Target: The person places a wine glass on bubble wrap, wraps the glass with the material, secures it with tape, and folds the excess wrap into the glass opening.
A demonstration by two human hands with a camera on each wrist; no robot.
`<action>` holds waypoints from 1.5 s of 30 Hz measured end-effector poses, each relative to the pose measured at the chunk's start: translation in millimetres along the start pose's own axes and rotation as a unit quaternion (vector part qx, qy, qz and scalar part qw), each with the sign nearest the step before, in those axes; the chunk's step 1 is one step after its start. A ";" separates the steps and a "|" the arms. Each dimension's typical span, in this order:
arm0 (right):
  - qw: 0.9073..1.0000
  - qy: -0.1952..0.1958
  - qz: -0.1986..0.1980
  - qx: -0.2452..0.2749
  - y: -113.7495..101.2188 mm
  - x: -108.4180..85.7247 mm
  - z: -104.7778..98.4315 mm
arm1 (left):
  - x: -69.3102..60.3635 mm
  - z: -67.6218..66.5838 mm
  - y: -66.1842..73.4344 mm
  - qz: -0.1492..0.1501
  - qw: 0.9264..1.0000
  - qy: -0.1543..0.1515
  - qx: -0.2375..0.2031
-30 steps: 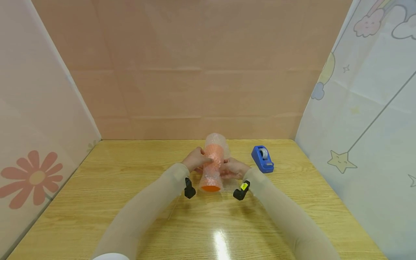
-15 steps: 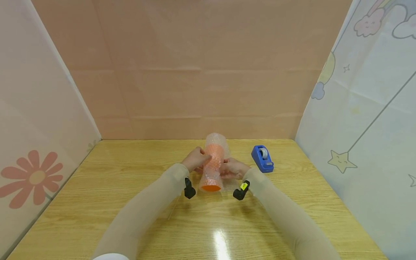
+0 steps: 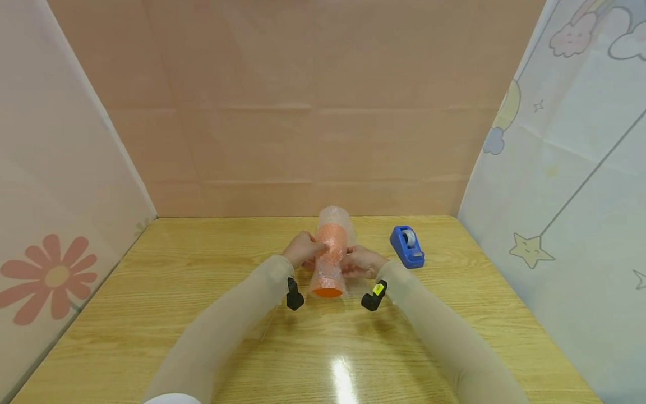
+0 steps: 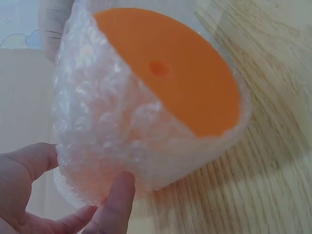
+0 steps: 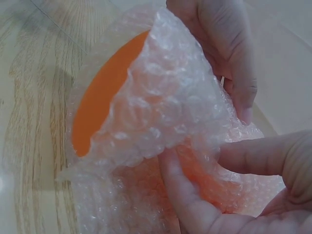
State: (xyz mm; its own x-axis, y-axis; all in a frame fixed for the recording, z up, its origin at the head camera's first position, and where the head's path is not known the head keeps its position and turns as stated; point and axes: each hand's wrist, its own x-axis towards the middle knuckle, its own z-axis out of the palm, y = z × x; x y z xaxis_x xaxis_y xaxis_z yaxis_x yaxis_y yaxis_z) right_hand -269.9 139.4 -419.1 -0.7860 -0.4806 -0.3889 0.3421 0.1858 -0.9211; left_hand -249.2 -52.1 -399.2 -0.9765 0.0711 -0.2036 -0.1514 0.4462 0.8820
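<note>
An orange object wrapped in clear bubble wrap (image 3: 331, 252) lies on the table, its round orange end (image 4: 180, 73) facing the near side. From the left, my left hand (image 3: 303, 249) grips the wrapped body, thumb on top. My right hand (image 3: 364, 261) is at its right side; in the right wrist view the right hand (image 5: 253, 195) pinches the loose edge of the bubble wrap (image 5: 165, 107) between thumb and fingers. A flap of wrap lies on the table under and beside the right hand.
A blue tape dispenser (image 3: 407, 247) with a roll of tape stands to the right of the hands on the wooden table (image 3: 202, 269). Walls of hung sheets stand at the back, left and right.
Almost nothing differs; my left hand has shifted very slightly on the wrapped object. The right hand keeps its place.
</note>
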 end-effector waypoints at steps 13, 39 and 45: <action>1.000 -0.001 -0.001 0.012 1.9 1.0 -1.1 | -1.3 2.3 0.9 -0.011 1.000 0.002 0.002; 0.998 0.012 0.012 0.053 0.7 4.3 1.8 | 7.6 2.3 -5.0 -0.008 1.000 -0.006 -0.006; 0.999 0.018 0.013 0.033 1.1 4.6 2.9 | 6.7 2.2 -4.0 0.000 1.000 -0.003 -0.005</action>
State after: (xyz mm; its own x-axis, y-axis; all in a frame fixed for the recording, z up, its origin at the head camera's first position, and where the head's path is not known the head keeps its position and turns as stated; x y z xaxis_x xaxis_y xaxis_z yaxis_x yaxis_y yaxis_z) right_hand -271.7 134.9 -421.9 -0.7938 -0.4453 -0.4142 0.3951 0.1402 -0.9079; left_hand -254.8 -51.4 -405.0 -0.9755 0.0776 -0.2059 -0.1523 0.4368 0.8865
